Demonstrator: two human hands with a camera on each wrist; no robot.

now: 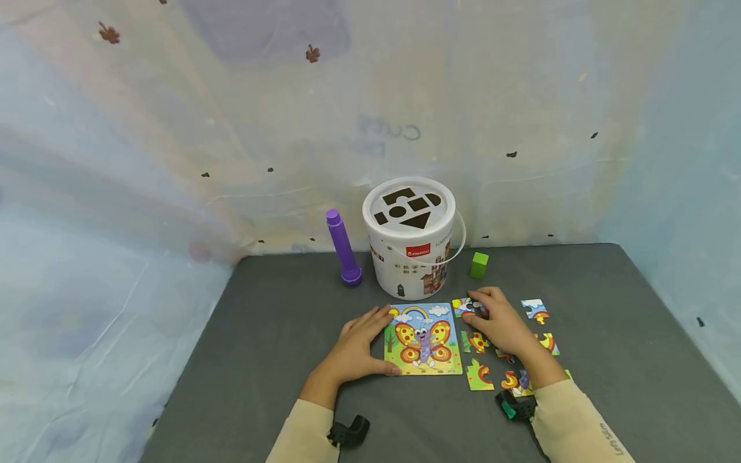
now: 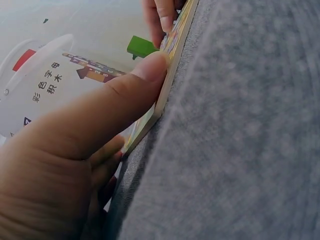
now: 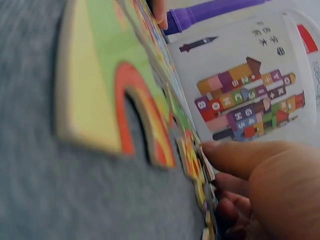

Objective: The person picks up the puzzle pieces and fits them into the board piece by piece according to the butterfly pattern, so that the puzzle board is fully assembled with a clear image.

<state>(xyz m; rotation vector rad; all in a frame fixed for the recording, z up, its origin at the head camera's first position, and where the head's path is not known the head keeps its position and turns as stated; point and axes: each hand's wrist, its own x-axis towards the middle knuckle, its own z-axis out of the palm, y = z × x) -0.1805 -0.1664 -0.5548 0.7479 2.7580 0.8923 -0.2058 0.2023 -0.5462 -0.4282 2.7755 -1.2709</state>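
A square butterfly picture board (image 1: pixel 423 339) lies on the grey table. My left hand (image 1: pixel 360 347) rests at its left side, the thumb on the lower left corner and the fingers at the upper left. Right of the board, my right hand (image 1: pixel 499 319) has its thumb and fingers at a sky-coloured puzzle piece (image 1: pixel 463 307); whether it pinches the piece is not clear. Loose pieces lie below and beside that hand, among them a green corner piece (image 1: pixel 479 376), a yellow-and-red piece (image 1: pixel 478 342) and a cloud piece (image 1: pixel 534 308). My right forearm covers part of some pieces.
Behind the board stands a white bucket (image 1: pixel 410 257) with shape holes in its lid. A purple flashlight-shaped object (image 1: pixel 344 249) stands to its left, and a green block (image 1: pixel 478 265) to its right. A patterned sheet (image 1: pixel 463 128) hangs behind the table.
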